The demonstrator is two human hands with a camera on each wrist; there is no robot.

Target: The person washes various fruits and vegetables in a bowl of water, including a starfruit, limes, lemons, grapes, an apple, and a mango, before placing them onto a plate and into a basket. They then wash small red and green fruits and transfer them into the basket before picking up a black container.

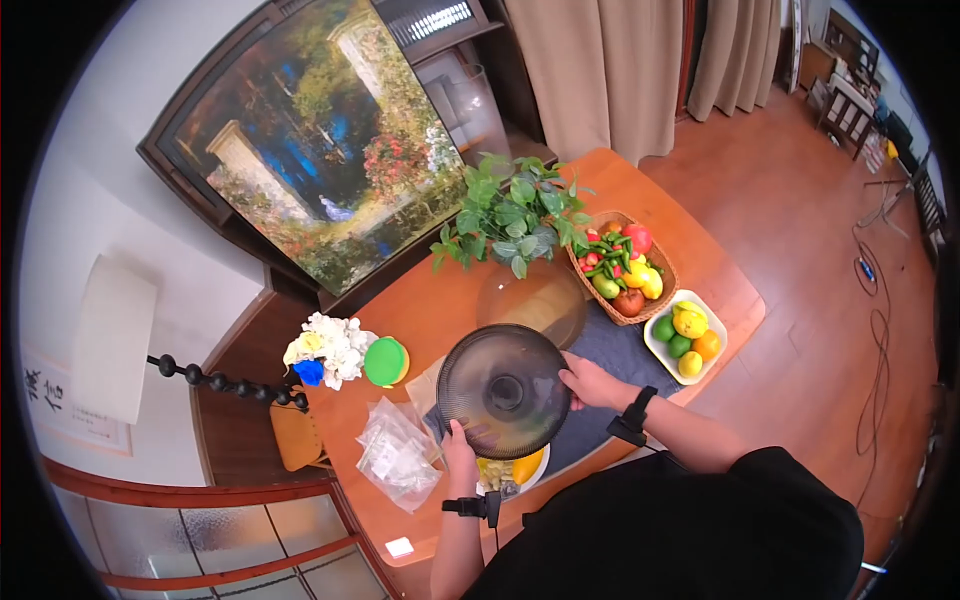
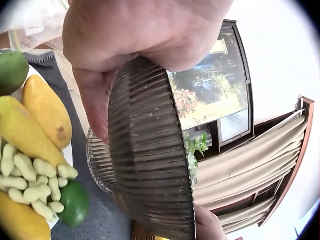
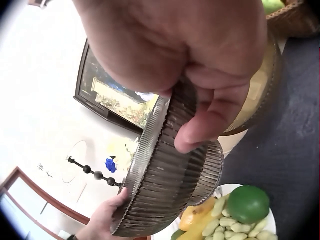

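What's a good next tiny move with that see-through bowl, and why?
Maybe lower the bowl gently onto the dark cloth: the left hand and right hand hold its edge, its foot faces down, and bare cloth shows beside the white plate.

A painting (image 1: 325,140) stands left of the plant (image 1: 512,210); right of the plant, a basket (image 1: 652,312) and a tray (image 1: 657,357); nearer and left, flowers (image 1: 338,345), a tub (image 1: 386,361) and what seem plastic bags (image 1: 400,455).
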